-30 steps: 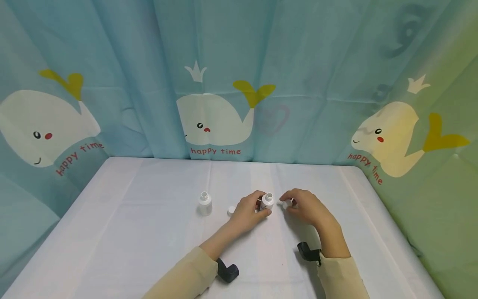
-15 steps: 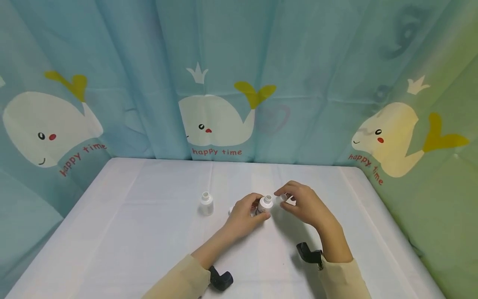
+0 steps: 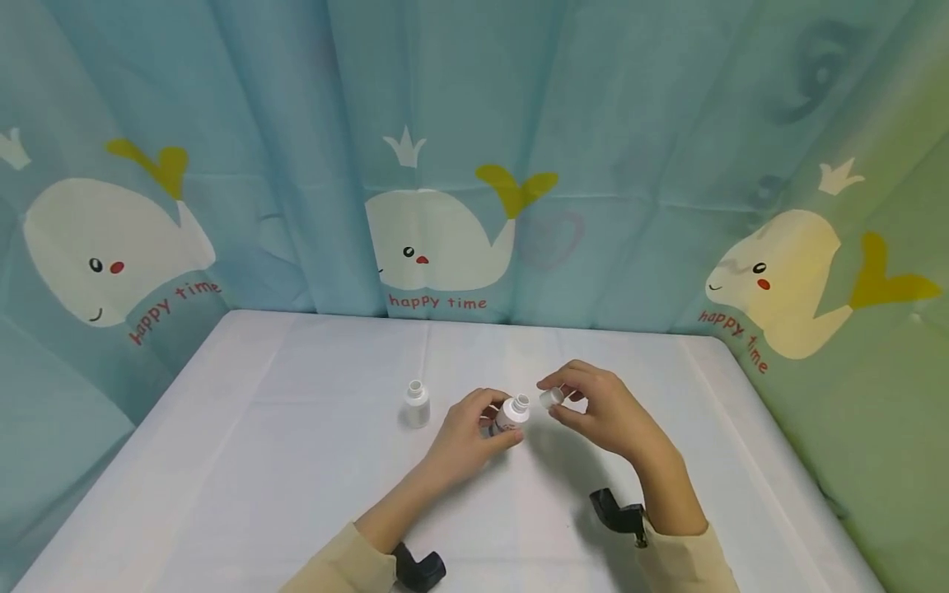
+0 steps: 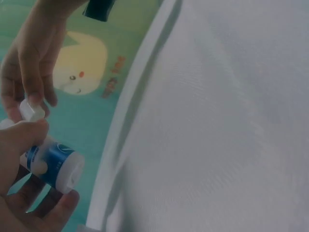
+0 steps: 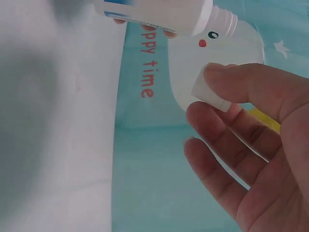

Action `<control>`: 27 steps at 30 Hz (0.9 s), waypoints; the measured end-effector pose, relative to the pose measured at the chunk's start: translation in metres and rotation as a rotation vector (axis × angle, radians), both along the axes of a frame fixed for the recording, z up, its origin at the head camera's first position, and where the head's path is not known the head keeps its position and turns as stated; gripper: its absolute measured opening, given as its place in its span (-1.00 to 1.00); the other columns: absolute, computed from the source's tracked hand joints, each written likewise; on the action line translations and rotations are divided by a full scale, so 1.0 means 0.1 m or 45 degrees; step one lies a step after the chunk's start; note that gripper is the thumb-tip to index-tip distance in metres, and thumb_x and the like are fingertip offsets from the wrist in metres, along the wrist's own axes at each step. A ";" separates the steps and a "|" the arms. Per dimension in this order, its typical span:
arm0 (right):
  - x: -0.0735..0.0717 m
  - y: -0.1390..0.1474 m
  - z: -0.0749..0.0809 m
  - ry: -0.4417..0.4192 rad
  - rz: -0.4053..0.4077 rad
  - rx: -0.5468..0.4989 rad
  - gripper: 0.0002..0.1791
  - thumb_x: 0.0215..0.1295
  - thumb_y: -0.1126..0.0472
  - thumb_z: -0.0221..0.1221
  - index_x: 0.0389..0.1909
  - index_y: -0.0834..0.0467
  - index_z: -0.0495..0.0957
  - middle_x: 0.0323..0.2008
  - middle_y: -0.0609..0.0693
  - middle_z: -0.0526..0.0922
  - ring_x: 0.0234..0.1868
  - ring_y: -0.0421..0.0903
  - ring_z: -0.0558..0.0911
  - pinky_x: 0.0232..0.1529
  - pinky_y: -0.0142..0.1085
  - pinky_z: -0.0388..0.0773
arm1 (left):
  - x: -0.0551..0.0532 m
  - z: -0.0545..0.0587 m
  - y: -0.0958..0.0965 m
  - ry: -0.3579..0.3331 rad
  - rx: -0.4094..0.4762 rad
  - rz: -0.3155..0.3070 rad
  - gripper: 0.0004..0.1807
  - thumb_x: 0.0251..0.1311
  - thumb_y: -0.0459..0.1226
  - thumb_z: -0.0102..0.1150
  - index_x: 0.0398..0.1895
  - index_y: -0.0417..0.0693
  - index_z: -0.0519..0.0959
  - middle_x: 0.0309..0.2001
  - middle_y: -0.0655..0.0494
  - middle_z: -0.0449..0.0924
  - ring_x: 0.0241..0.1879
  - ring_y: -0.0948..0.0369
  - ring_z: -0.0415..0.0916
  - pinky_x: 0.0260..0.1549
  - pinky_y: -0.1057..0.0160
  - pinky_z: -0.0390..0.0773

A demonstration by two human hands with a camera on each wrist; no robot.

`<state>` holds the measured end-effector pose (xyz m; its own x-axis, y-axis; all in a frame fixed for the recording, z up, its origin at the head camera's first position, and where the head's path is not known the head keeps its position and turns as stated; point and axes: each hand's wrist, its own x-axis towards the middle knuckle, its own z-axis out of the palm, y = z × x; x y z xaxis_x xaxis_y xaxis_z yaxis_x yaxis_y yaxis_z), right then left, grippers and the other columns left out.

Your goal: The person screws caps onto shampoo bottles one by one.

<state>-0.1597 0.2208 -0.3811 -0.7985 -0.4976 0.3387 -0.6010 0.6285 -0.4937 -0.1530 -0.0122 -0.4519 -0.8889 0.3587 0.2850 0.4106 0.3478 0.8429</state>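
My left hand grips a small white bottle whose uncapped, threaded neck tilts up and to the right. A blue printed label wraps its body in the left wrist view. Just right of the neck, my right hand pinches a white cap between thumb and fingers. The right wrist view shows this cap apart from the bottle's mouth. A second white bottle, also uncapped, stands upright on the table left of my left hand.
The white-covered table runs back to a blue whale-print curtain. Green curtain borders the right side. Black mounts sit at the left wrist and right wrist.
Both hands have shifted a little left, and the bottle in my left hand leans more. The cap in my right hand was lifted closer to its neck. Another white cap became hidden behind my left hand.
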 end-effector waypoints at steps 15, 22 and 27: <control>0.01 -0.14 0.04 0.108 0.139 -0.112 -0.67 0.09 0.43 0.38 -0.17 0.01 0.63 -0.12 -0.21 0.65 -0.18 -0.26 0.62 -0.18 -0.27 0.65 | 0.06 0.25 -0.30 0.004 -0.024 -0.051 -0.55 0.08 -0.11 0.48 0.04 0.03 0.61 -0.09 0.27 0.61 -0.15 0.30 0.51 -0.12 0.29 0.61; 0.07 -0.18 0.08 0.118 0.114 -0.153 -0.67 0.10 0.39 0.40 -0.15 0.00 0.64 -0.12 -0.22 0.66 -0.20 -0.27 0.61 -0.15 -0.33 0.65 | 0.06 0.38 -0.37 0.064 -0.045 -0.056 -0.57 0.03 -0.18 0.50 0.01 0.00 0.63 -0.15 0.26 0.61 -0.21 0.30 0.50 -0.17 0.32 0.62; 0.11 -0.23 0.11 0.123 0.153 -0.202 -0.66 0.12 0.41 0.39 -0.14 -0.01 0.64 -0.11 -0.22 0.66 -0.13 -0.27 0.62 -0.16 -0.30 0.66 | 0.07 0.42 -0.41 0.035 -0.065 -0.052 -0.58 0.05 -0.17 0.49 0.01 0.04 0.63 -0.14 0.32 0.59 -0.21 0.31 0.49 -0.17 0.32 0.61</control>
<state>-0.1487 0.1977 -0.3702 -0.6967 -0.5217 0.4924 -0.7162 0.4684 -0.5173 -0.1458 -0.0535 -0.4098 -0.8653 0.4090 0.2896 0.4482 0.3728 0.8125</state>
